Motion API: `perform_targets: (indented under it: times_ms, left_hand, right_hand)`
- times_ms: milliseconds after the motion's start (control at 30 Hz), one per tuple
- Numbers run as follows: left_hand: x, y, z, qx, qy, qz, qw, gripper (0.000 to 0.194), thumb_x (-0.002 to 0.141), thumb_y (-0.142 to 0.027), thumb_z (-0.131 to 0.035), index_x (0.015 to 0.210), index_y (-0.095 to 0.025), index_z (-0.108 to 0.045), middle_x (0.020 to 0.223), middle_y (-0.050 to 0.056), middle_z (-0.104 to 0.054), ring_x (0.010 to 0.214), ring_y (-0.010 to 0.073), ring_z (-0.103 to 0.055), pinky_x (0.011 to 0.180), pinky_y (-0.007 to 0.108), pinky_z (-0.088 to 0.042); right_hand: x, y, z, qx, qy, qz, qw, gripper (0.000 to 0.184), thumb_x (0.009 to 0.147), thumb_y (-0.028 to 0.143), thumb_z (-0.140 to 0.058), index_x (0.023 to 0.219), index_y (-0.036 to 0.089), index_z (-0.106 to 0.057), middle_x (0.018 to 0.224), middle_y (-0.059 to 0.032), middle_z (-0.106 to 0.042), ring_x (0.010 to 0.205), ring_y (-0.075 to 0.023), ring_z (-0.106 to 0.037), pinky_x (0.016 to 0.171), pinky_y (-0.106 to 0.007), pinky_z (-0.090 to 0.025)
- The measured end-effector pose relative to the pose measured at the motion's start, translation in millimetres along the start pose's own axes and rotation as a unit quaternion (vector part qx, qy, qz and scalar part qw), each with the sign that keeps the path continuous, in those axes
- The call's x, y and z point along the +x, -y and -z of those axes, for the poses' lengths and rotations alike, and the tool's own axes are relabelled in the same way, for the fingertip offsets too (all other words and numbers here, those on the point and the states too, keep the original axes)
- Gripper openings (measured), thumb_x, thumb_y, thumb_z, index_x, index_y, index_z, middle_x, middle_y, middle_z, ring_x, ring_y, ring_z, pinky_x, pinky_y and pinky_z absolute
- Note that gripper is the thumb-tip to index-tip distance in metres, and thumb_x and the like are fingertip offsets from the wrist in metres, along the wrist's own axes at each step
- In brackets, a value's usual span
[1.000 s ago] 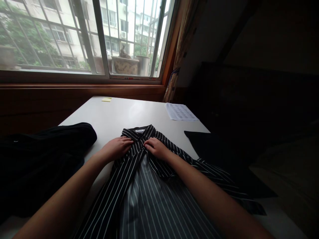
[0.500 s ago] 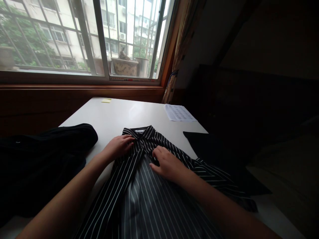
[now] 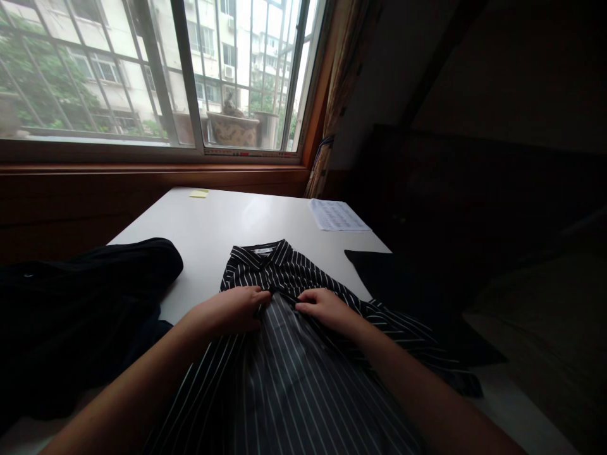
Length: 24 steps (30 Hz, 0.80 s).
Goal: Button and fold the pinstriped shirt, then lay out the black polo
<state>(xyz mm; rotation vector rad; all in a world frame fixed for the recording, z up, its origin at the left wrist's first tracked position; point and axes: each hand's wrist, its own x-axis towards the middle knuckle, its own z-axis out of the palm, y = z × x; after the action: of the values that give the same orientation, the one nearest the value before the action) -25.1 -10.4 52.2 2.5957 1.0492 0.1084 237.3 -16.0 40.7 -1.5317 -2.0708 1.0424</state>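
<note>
Your daylight enters through the window [image 3: 246,82] at upper left, hazy and nearly washed out, laying a soft glare on the white table [image 3: 227,218]. Your right side sinks into near-black shadow, and the outer edges look stretched and smeared.

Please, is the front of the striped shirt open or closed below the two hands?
Open: the grey inside of the striped shirt shows, between and below the left hand and right hand.

The table [image 3: 237,218] is open from the striped shirt [image 3: 298,266] to its far edge, between a yellow note [image 3: 199,193] near the far-left corner and papers [image 3: 337,215] by the far-right; dark clothing [image 3: 95,291] blocks the left side, dark cloth [image 3: 389,278] the right.
</note>
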Motion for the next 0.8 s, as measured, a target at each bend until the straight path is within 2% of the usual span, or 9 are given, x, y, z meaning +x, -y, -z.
perform_targets:
  times_ms: [133, 267, 367, 467, 567, 800]
  left_hand:
    - [6, 11, 6.0, -0.089, 0.018, -0.022, 0.996, 0.029, 0.073, -0.005, -0.06, 0.097, -0.022, -0.063, 0.096, 0.002, -0.067, 0.082, 0.0181, -0.064, 0.069, 0.025, -0.047]
    - [7, 18, 13.8, -0.212, 0.014, 0.006, 0.977, 0.021, 0.078, -0.015, -0.063, 0.098, -0.021, -0.067, 0.081, -0.002, -0.062, 0.071, 0.0141, -0.056, 0.062, 0.023, -0.042]
    - [6, 25, 16.2, -0.365, 0.019, 0.014, 0.931, 0.026, 0.082, -0.028, -0.068, 0.106, -0.02, -0.068, 0.079, -0.002, -0.059, 0.072, 0.013, -0.054, 0.064, 0.024, -0.042]
    - [5, 29, 14.8, -0.483, 0.027, 0.013, 0.875, 0.031, 0.082, -0.033, -0.071, 0.109, -0.018, -0.068, 0.083, 0.0, -0.061, 0.077, 0.0136, -0.057, 0.071, 0.026, -0.045]
    - [7, 30, 11.0, -0.527, 0.012, 0.014, 0.85, 0.031, 0.082, -0.034, -0.074, 0.108, -0.018, -0.07, 0.093, 0.004, -0.066, 0.086, 0.0158, -0.06, 0.078, 0.029, -0.047]
    - [17, 25, -7.3, -0.563, -0.047, 0.025, 0.825, 0.031, 0.079, -0.034, -0.078, 0.105, -0.018, -0.071, 0.1, 0.005, -0.069, 0.095, 0.0187, -0.063, 0.085, 0.031, -0.049]
  right_hand:
    - [-2, -5, 2, 0.074, 0.014, -0.023, 0.997, 0.024, 0.082, 0.038, -0.066, 0.089, 0.018, -0.076, 0.083, -0.0027, -0.073, 0.078, -0.0203, -0.065, 0.07, -0.03, -0.046]
    - [-6, -1, 3, 0.116, -0.005, -0.034, 0.993, 0.027, 0.081, 0.041, -0.068, 0.093, 0.017, -0.076, 0.089, -0.004, -0.074, 0.086, -0.0224, -0.066, 0.077, -0.033, -0.048]
    - [-6, 4, 3, 0.177, -0.016, -0.041, 0.983, 0.031, 0.079, 0.042, -0.071, 0.098, 0.018, -0.075, 0.095, -0.0047, -0.074, 0.092, -0.023, -0.066, 0.082, -0.034, -0.048]
    - [-4, 8, 0, 0.273, -0.021, -0.046, 0.961, 0.03, 0.078, 0.042, -0.074, 0.097, 0.018, -0.074, 0.091, -0.0029, -0.073, 0.086, -0.02, -0.066, 0.08, -0.032, -0.048]
    - [-1, 13, -3, 0.34, -0.016, -0.051, 0.939, 0.027, 0.076, 0.04, -0.077, 0.092, 0.018, -0.073, 0.084, -0.0012, -0.072, 0.077, -0.0168, -0.065, 0.075, -0.029, -0.048]
    - [3, 17, -14, 0.41, -0.032, -0.043, 0.911, 0.028, 0.073, 0.037, -0.08, 0.09, 0.017, -0.074, 0.082, -0.0014, -0.072, 0.075, -0.0153, -0.064, 0.073, -0.028, -0.047]
